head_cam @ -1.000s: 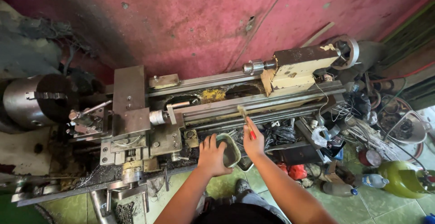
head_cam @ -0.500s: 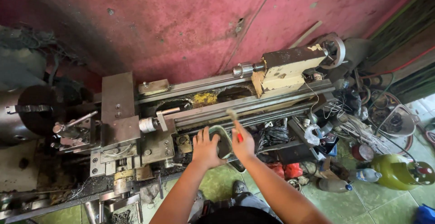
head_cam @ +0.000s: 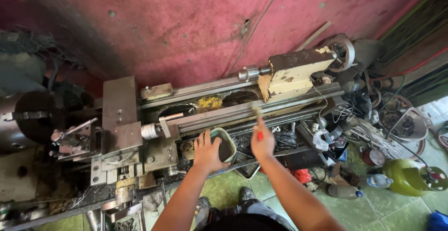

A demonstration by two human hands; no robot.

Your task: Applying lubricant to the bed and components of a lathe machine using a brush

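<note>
Grimy pink wall is looming behind an old lathe (head_cam: pixel 196 114). Left hand (head_cam: pixel 206 151) is gripping a green-rimmed tub (head_cam: pixel 223 143) of dark gunk beside the lathe bed, right hand (head_cam: pixel 262 141) is pinching a red-handled brush (head_cam: pixel 257 119). Yellow-green tank (head_cam: pixel 410 177) is sitting on the floor tiles.

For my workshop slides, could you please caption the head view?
Left hand holds a small green rectangular container while right hand holds a red-handled brush over a grey metal lathe.
</note>
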